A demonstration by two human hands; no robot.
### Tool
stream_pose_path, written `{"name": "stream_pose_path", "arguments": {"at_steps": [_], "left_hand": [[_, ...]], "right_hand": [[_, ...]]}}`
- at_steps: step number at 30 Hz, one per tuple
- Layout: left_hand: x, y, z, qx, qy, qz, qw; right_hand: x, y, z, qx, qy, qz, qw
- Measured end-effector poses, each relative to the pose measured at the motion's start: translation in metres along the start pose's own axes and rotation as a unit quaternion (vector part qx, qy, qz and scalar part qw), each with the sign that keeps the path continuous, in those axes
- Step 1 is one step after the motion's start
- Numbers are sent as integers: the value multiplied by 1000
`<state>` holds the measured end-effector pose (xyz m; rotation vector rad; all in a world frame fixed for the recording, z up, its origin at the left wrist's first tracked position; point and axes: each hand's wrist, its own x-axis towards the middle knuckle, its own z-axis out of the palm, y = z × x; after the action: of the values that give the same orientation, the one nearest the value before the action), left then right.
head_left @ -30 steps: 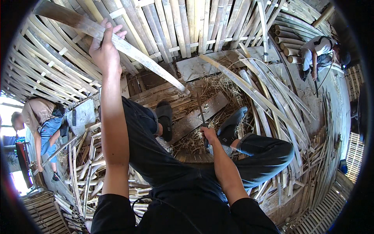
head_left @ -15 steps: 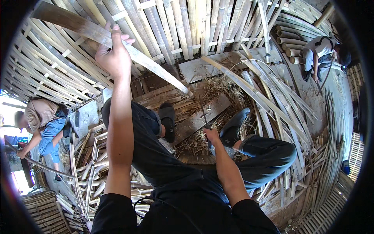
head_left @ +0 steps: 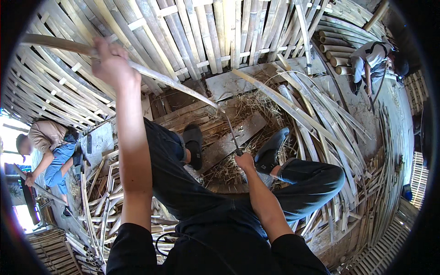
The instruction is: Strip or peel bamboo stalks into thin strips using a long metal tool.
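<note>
My left hand [head_left: 115, 64], raised at the upper left, is closed around a long split bamboo strip [head_left: 172, 82]. The strip slants down to the right, its thin edge facing up and its near end low between my feet. In my right hand [head_left: 244, 161] is the dark handle of a knife with a long narrow blade [head_left: 232, 130]. The blade's tip meets or nearly meets the strip's lower end; whether they touch I cannot tell. Below the blade lies a worn wooden board [head_left: 250, 126] amid shavings.
Loose bamboo strips [head_left: 316, 123] are heaped to my right, and more split pieces [head_left: 107, 201] lie at my left. A bamboo slat wall [head_left: 220, 32] stands ahead. One person [head_left: 52, 146] works at the far left, another [head_left: 371, 59] at the far right.
My left hand has moved left and turned the bamboo strip from its flat face onto its edge. The knife has shifted left, its blade now tilted toward the strip's end.
</note>
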<state>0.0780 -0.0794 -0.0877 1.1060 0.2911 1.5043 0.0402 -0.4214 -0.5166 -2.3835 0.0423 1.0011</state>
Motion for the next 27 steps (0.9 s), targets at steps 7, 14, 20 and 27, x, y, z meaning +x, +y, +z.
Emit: {"name": "stream_pose_path", "arguments": {"at_steps": [7, 14, 20, 27], "left_hand": [[9, 60, 32, -132, -111, -22, 985], [-123, 9, 137, -275, -7, -286, 918], [-285, -116, 120, 77, -418, -665, 614], [-279, -267, -40, 246, -346, -558, 712]], "right_hand": [[-11, -6, -11, -18, -31, -5, 999], [2, 5, 7, -53, -32, -9, 998], [3, 12, 24, 10, 48, -288, 956], [19, 14, 19, -41, -38, 18, 998]]}}
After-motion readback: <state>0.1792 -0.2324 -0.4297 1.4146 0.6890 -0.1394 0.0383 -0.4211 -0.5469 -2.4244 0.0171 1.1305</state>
